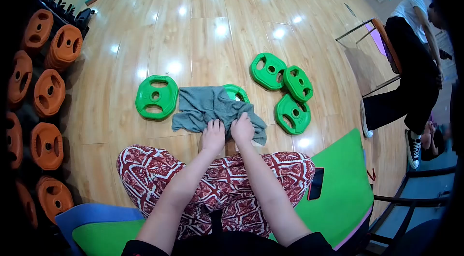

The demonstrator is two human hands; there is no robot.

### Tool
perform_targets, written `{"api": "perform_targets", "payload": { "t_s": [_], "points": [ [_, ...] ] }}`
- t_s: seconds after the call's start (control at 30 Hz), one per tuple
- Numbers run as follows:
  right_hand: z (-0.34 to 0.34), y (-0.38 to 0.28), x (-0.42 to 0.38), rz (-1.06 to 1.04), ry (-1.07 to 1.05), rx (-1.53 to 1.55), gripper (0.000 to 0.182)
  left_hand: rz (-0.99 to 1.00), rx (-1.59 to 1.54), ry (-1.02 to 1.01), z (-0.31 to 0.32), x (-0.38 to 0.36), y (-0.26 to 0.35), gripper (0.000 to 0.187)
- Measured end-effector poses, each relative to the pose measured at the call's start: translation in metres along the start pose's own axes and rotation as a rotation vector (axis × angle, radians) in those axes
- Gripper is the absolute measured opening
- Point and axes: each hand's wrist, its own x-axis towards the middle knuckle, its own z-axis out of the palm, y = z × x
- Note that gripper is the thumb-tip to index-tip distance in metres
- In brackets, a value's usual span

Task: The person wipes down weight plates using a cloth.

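Both hands are on the grey cloth (208, 106), which lies partly over a green plate (235, 92) on the wood floor (203, 43). Right hand (243, 129): fingers curled, pinching the cloth. Left hand (213, 135): fingertips against the cloth's near edge; cannot tell whether it grasps. One uncovered plate (156, 97) lies left; three overlapping plates (296, 112) lie right.

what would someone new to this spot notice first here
Probably the bright green weight plates on the shiny wooden floor: one lies alone on the left, three sit close together on the right, and another is partly covered by a gray cloth under both hands. Next might come the orange plates stacked along the left edge, and the red-and-white patterned trousers on the crossed legs below.
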Motion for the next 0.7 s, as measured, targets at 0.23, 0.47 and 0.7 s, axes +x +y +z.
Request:
{"api": "perform_targets", "payload": {
  "t_s": [0.23,0.47,0.7],
  "points": [
    [-0.008,0.006,-0.008,-0.458,-0.286,0.123,0.019,-0.009,-0.049,-0.095,0.000,-0.011,-0.006,0.039],
    [-0.011,0.019,0.032,-0.201,-0.171,-0.158,0.022,-0.257,-0.202,-0.219,-0.018,0.000,-0.029,0.060],
    [-0.021,0.025,0.058,0.112,-0.158,0.119,0.038,-0.588,-0.417,-0.080,-0.034,0.038,-0.035,0.038]
  ]
}}
